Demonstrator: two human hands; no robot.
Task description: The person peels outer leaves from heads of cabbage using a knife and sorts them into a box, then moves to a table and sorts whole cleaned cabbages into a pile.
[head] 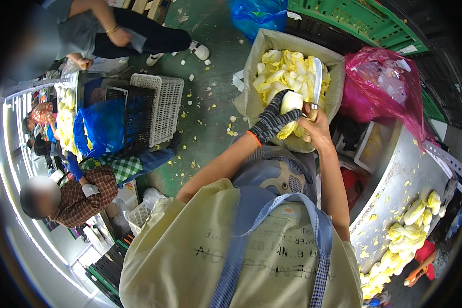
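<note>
My left hand (277,117), in a grey-and-black knit glove with an orange cuff, is closed around a napa cabbage (292,101) whose pale base points up. Bare, my right hand (316,125) grips the wooden handle of a knife (317,79), its broad blade pointing away from me. The fingers of that hand lie close beside the cabbage, and whether they touch it cannot be told. Below both hands stands a lined bin (254,71) heaped with yellow cabbage leaves (283,73).
A pink plastic bag (381,84) and a metal table (404,165) bearing cabbages (402,238) are at right. Leaf scraps dot the green floor (200,115). White (167,107) and black crates, a blue bag (102,127) and several people are at left; another person is at lower right.
</note>
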